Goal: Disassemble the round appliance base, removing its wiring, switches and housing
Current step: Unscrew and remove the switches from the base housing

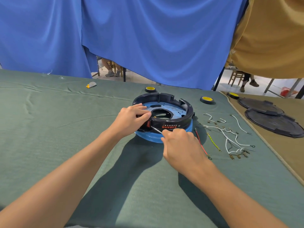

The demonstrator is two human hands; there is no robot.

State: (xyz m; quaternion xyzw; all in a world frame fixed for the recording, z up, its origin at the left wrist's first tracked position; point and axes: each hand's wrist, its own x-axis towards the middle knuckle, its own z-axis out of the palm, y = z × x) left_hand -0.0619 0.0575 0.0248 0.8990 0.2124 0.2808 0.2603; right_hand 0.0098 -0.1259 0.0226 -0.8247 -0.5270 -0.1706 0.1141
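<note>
R hand (181, 143) fisted round screwdriver (156, 129), tip by red switch (148, 123). L hand (131, 119) pinches base (174, 125) rim: black ring, blue plate inside, blue underneath, mid-table (65, 129), wires (230, 139) just right.

Both bare forearms rise from the frame's bottom corners toward its centre. The left grip (131, 119) curls fingers and thumb round a switch (148, 124). Just lower right of it, the right grip (181, 145) is fisted, knuckles up, round a thin tool (156, 129).

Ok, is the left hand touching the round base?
Touching. The head view shows the left hand gripping the black rim of the round base, fingers over its top edge, thumb beside the red switch.
</note>
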